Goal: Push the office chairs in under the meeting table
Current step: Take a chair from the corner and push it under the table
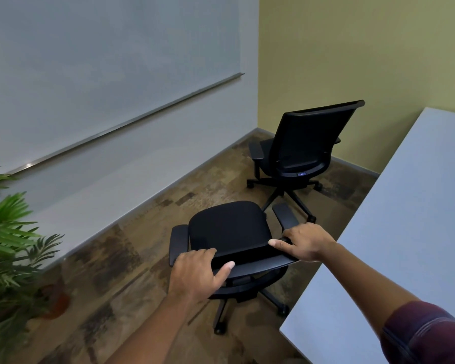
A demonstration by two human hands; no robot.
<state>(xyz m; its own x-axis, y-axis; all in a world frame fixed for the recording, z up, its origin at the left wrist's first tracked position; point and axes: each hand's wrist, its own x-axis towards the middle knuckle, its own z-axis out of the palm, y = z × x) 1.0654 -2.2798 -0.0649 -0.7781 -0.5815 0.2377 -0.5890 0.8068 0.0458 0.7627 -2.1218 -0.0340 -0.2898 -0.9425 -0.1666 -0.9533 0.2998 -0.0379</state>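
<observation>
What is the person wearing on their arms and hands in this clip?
Both hands are bare: left hand, right hand. No gloves, rings or watch show. The right arm has a dark maroon sleeve with faint stripes, ending near the elbow. No sleeve is visible on the left arm.

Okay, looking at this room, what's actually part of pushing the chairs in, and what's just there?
Part of the job:
near black office chair, gripped at its backrest top by left hand and right hand
far black mesh-backed office chair
white meeting table

Just there:
green potted plant
wall whiteboard

Left hand [199, 274] and right hand [306, 241] gripping near chair's backrest [258, 264], beside white table [394, 232]; second chair [302, 151] beyond.
</observation>
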